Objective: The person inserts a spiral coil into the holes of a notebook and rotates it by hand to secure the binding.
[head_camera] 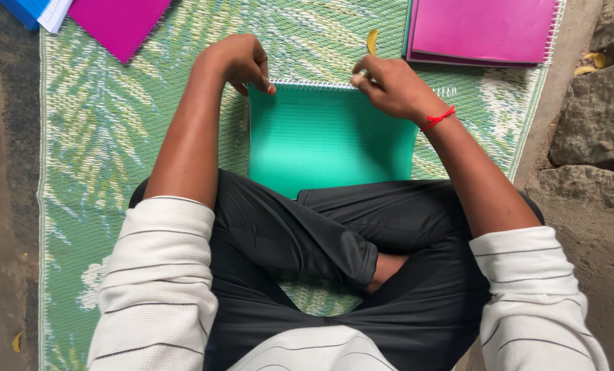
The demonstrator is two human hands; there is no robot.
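Both hands (242, 62) (389, 86) on teal notebook (327, 141) spiral.

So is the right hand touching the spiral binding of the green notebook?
Touching. The head view shows the right hand with its fingertips pinched on the white spiral binding along the top edge of the green notebook, no gap visible.

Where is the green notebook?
In the head view, the green notebook lies mid-frame on the leaf-patterned mat, before crossed legs, both hands at its spiral edge.

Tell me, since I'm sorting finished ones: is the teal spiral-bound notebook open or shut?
Shut. The teal spiral-bound notebook lies flat on the green woven mat, showing only its cover, no pages; both hands touch its wire binding.
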